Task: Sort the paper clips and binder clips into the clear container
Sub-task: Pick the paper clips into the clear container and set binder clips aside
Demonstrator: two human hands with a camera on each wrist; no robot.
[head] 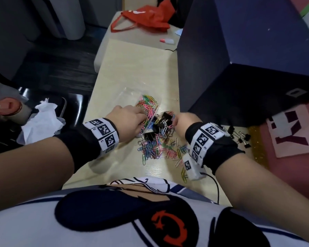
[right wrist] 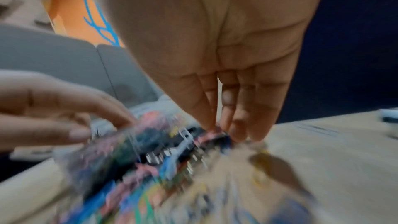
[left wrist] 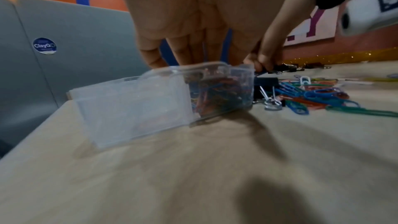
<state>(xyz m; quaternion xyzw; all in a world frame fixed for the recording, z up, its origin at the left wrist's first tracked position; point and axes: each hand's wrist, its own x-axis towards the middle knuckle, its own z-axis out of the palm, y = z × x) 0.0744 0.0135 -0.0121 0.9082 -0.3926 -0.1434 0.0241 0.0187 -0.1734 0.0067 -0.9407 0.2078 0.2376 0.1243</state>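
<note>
The clear container (head: 132, 93) lies tilted on the table, with many coloured paper clips (head: 148, 104) inside. My left hand (head: 141, 118) grips its near rim, fingers curled over the edge (left wrist: 178, 57). A loose pile of paper clips (head: 159, 147) spreads in front of it, with black binder clips (head: 165, 118) on top. My right hand (head: 175, 121) reaches into the far end of the pile. In the left wrist view its fingertips (left wrist: 266, 60) pinch a black binder clip (left wrist: 280, 70). The right wrist view is blurred; the fingertips (right wrist: 234, 130) meet at the pile.
A tall dark blue box (head: 239, 59) stands just right of the pile. Several small binder clips (head: 243, 136) lie at the table's right edge. A red bag (head: 146, 18) sits at the far end. A lone paper clip (head: 175, 99) lies beside the box.
</note>
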